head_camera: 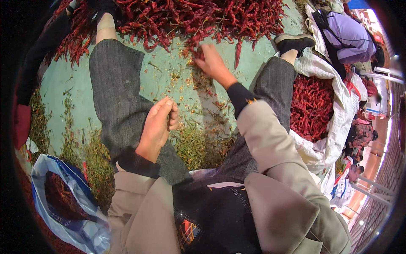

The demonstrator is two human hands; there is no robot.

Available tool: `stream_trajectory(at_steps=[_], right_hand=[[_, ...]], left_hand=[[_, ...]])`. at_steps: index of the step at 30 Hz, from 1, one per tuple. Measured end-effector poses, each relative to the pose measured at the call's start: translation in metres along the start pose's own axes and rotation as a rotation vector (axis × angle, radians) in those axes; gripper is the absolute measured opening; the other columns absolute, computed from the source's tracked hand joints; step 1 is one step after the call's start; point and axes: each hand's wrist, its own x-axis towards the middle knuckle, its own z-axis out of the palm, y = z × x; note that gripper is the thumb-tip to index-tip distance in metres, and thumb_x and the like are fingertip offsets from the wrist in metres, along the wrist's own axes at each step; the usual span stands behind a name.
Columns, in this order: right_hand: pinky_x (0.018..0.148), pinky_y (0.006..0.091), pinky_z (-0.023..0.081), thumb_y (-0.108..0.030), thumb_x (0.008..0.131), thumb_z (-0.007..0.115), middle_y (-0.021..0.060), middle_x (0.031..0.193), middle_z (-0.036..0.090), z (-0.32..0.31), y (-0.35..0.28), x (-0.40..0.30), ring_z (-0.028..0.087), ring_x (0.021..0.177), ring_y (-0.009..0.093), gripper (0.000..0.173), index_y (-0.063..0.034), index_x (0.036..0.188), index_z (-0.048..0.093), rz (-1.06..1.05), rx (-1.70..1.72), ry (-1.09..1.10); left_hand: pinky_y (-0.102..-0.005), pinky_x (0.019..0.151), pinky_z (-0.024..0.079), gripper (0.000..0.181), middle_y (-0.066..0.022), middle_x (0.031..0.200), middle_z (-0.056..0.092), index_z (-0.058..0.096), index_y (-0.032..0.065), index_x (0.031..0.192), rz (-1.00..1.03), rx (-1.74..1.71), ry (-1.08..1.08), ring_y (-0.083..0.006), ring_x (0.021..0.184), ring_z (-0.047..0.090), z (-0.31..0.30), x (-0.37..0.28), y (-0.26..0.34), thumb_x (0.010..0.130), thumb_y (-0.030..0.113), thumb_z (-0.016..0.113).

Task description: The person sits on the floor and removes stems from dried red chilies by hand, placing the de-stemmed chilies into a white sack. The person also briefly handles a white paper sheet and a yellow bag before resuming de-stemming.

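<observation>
A heap of dried red chili peppers [203, 16] spreads across the far side of the pale green floor sheet [123, 60]. At its near edge is my right hand [212, 62], blurred, its fingers curled down beside a few peppers. Whether it grips one is hidden. My left hand [160, 122] hovers over my left leg, thumb pressed against the curled fingers, with no object visible in it. Between my legs lies a pile of green pepper stems [192, 144], with loose seeds and bits scattered beyond it. One single red pepper [238, 54] points towards me from the heap.
At my right stands an open white woven sack [341, 123] filled with red peppers [312, 108]. A blue and white bag [68, 203] gapes at my lower left. More stems [98, 165] lie left of my leg. Other people [352, 38] sit along the right; a dark sleeve [44, 54] reaches in at upper left.
</observation>
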Motion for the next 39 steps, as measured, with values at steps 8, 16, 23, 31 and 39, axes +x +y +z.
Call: stream_trajectory(at_steps=[8,16,23,31,39], right_hand=[[0.074,0.0253,0.051,-0.009,0.089,0.051,0.0140,0.114,0.053,-0.037,-0.041,-0.106,0.059,0.090,0.016,0.040,0.0021,0.126,0.039,0.532,1.481,-0.074],[0.081,0.0331,0.047,-0.011,0.082,0.055,0.0118,0.112,0.055,-0.054,-0.140,-0.135,0.057,0.097,0.022,0.033,-0.0005,0.113,0.050,0.039,0.935,-0.094],[0.061,0.0359,0.045,-0.021,0.082,0.057,0.0128,0.077,0.059,-0.026,-0.076,-0.096,0.057,0.070,0.025,0.023,0.0004,0.089,0.051,0.096,0.553,0.128],[0.060,0.0448,0.045,-0.028,0.076,0.064,0.0157,0.078,0.059,0.017,-0.072,-0.076,0.059,0.074,0.035,0.030,-0.0032,0.080,0.049,0.193,-0.142,-0.002],[0.047,0.0223,0.036,-0.023,0.082,0.064,-0.0040,0.065,0.051,-0.019,-0.086,-0.117,0.048,0.054,0.006,0.021,-0.0076,0.078,0.051,0.515,1.074,-0.224]], left_hand=[[-0.0222,0.046,0.029,0.018,0.0004,0.068,0.042,0.046,0.0083,0.082,0.010,-0.024,0.042,-0.0082,0.054,0.035,0.000,0.001,-0.013,0.094,0.022,0.043],[-0.0318,0.078,0.047,0.040,-0.0078,0.092,0.052,0.051,0.0005,0.102,0.008,-0.423,0.074,-0.0196,0.082,0.052,0.028,-0.009,-0.029,0.095,0.037,0.038],[-0.0254,0.055,0.042,0.035,-0.0053,0.078,0.050,0.054,0.0066,0.088,-0.022,-0.572,-0.018,-0.0153,0.068,0.047,0.006,-0.009,-0.027,0.093,0.038,0.039],[-0.0229,0.047,0.035,0.020,-0.0018,0.072,0.048,0.050,0.0069,0.088,-0.011,-0.444,0.054,-0.0116,0.060,0.043,-0.010,0.003,-0.026,0.092,0.025,0.046],[-0.0229,0.048,0.037,0.018,-0.0008,0.074,0.048,0.053,0.0042,0.092,0.074,-0.151,0.123,-0.0105,0.060,0.046,-0.005,0.008,-0.032,0.090,0.022,0.053]])
